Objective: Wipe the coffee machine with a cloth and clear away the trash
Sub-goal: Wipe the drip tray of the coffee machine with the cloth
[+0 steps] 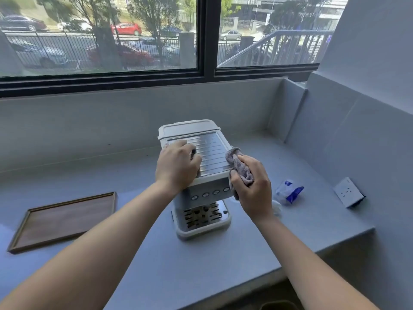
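A white coffee machine (207,151) with a ribbed metal top stands in the middle of the grey counter (223,253). My left hand (176,166) lies flat on the left part of its top, fingers spread over the metal. My right hand (251,184) grips a bunched grey cloth (239,164) and presses it against the machine's front right edge. A crumpled white and blue plastic wrapper (288,191) lies on the counter to the right of the machine.
A wooden tray (62,220) sits on the counter at the left. A white wall socket (348,193) is on the right wall. A window runs behind the counter. The counter's front edge falls away at lower right, where a dark round rim (279,305) shows.
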Demonstrator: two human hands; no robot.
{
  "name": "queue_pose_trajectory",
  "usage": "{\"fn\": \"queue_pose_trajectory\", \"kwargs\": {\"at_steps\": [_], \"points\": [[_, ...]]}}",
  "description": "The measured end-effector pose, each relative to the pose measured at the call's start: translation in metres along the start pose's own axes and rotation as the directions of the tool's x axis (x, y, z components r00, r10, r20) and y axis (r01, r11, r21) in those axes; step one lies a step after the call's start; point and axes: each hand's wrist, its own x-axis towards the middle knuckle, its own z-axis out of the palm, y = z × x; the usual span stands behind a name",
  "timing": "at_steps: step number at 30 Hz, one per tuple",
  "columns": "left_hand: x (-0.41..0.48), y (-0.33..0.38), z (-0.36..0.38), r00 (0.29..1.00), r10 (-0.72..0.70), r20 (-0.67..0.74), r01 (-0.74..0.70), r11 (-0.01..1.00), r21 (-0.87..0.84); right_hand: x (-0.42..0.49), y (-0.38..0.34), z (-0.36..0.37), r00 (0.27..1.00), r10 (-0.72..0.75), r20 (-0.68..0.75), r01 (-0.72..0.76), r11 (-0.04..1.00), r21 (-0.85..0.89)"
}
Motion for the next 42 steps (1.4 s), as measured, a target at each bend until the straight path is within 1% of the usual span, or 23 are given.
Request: {"fn": "queue_pose_trajectory", "kwargs": {"at_steps": [2, 6, 8, 10, 11, 13, 14, 15, 16, 17, 18, 19, 20, 21, 22, 25, 29, 32, 35, 37, 40, 41, 42], "points": [[-0.008, 0.003, -0.004, 0.995, -0.02, -0.102, 0.014, 0.998, -0.061, -0.002, 0.002, -0.002, 1.0, -0.011, -0.006, 0.011, 1.0, 0.019], [-0.014, 0.006, -0.007, 0.98, -0.058, -0.19, 0.056, 0.998, -0.013, -0.013, 0.015, -0.008, 1.0, -0.013, 0.019, 0.012, 0.999, 0.048], [-0.018, 0.006, -0.004, 0.971, -0.056, -0.234, 0.052, 0.998, -0.023, -0.022, 0.026, -0.016, 0.998, 0.012, 0.065, -0.015, 0.998, 0.053], [-0.035, 0.004, 0.002, 0.955, -0.04, -0.295, -0.003, 0.99, -0.142, -0.032, 0.042, -0.024, 0.99, 0.06, 0.125, -0.068, 0.996, 0.058], [-0.05, 0.001, 0.006, 0.943, -0.014, -0.333, -0.05, 0.982, -0.184, -0.038, 0.051, -0.028, 0.982, 0.104, 0.16, -0.118, 0.989, 0.084], [-0.09, -0.011, 0.021, 0.898, 0.017, -0.44, -0.104, 0.979, -0.175, -0.052, 0.071, -0.033, 0.957, 0.17, 0.237, -0.205, 0.97, 0.134], [-0.114, -0.022, 0.033, 0.875, -0.017, -0.483, -0.076, 0.982, -0.173, -0.059, 0.081, -0.034, 0.945, 0.175, 0.276, -0.219, 0.966, 0.137], [-0.138, -0.034, 0.048, 0.87, -0.092, -0.484, -0.004, 0.981, -0.193, -0.067, 0.092, -0.034, 0.933, 0.173, 0.316, -0.222, 0.967, 0.125], [-0.162, -0.043, 0.064, 0.882, -0.175, -0.437, 0.088, 0.973, -0.211, -0.076, 0.102, -0.034, 0.921, 0.174, 0.35, -0.222, 0.97, 0.102], [-0.181, -0.05, 0.08, 0.906, -0.241, -0.349, 0.179, 0.963, -0.199, -0.084, 0.11, -0.034, 0.912, 0.171, 0.372, -0.213, 0.974, 0.075], [-0.194, -0.056, 0.096, 0.93, -0.284, -0.231, 0.255, 0.955, -0.151, -0.091, 0.119, -0.032, 0.907, 0.161, 0.389, -0.193, 0.98, 0.045], [-0.204, -0.062, 0.112, 0.944, -0.309, -0.116, 0.301, 0.95, -0.083, -0.097, 0.126, -0.029, 0.903, 0.149, 0.403, -0.169, 0.985, 0.017], [-0.209, -0.068, 0.127, 0.947, -0.319, -0.027, 0.319, 0.948, -0.013, -0.1, 0.133, -0.025, 0.901, 0.145, 0.409, -0.156, 0.988, -0.006], [-0.209, -0.074, 0.139, 0.947, -0.32, 0.028, 0.318, 0.947, 0.05, -0.102, 0.139, -0.02, 0.903, 0.145, 0.405, -0.149, 0.989, -0.021], [-0.206, -0.081, 0.15, 0.948, -0.314, 0.053, 0.308, 0.946, 0.104, -0.102, 0.145, -0.014, 0.908, 0.137, 0.397, -0.135, 0.99, -0.035], [-0.199, -0.098, 0.175, 0.954, -0.292, 0.069, 0.274, 0.941, 0.2, -0.099, 0.16, 0.005, 0.912, 0.056, 0.406, -0.015, 0.994, -0.105], [-0.206, -0.107, 0.193, 0.965, -0.26, 0.041, 0.248, 0.95, 0.19, -0.105, 0.172, 0.022, 0.855, -0.076, 0.513, 0.186, 0.968, -0.167], [-0.206, -0.113, 0.195, 0.968, -0.25, 0.032, 0.24, 0.953, 0.187, -0.118, 0.179, 0.024, 0.858, -0.088, 0.506, 0.209, 0.96, -0.187], [-0.205, -0.113, 0.195, 0.97, -0.241, 0.031, 0.231, 0.956, 0.18, -0.129, 0.18, 0.022, 0.836, -0.16, 0.524, 0.309, 0.928, -0.21], [-0.205, -0.112, 0.195, 0.968, -0.246, 0.04, 0.236, 0.955, 0.179, -0.127, 0.177, 0.022, 0.826, -0.157, 0.541, 0.308, 0.93, -0.201], [-0.204, -0.111, 0.195, 0.967, -0.251, 0.052, 0.239, 0.955, 0.173, -0.109, 0.169, 0.026, 0.867, -0.054, 0.495, 0.17, 0.967, -0.191], [-0.204, -0.111, 0.195, 0.966, -0.254, 0.056, 0.241, 0.955, 0.173, -0.106, 0.166, 0.027, 0.874, -0.048, 0.484, 0.16, 0.968, -0.192], [-0.205, -0.111, 0.195, 0.964, -0.259, 0.06, 0.246, 0.953, 0.175, -0.107, 0.162, 0.027, 0.865, -0.094, 0.492, 0.217, 0.955, -0.2]]}}
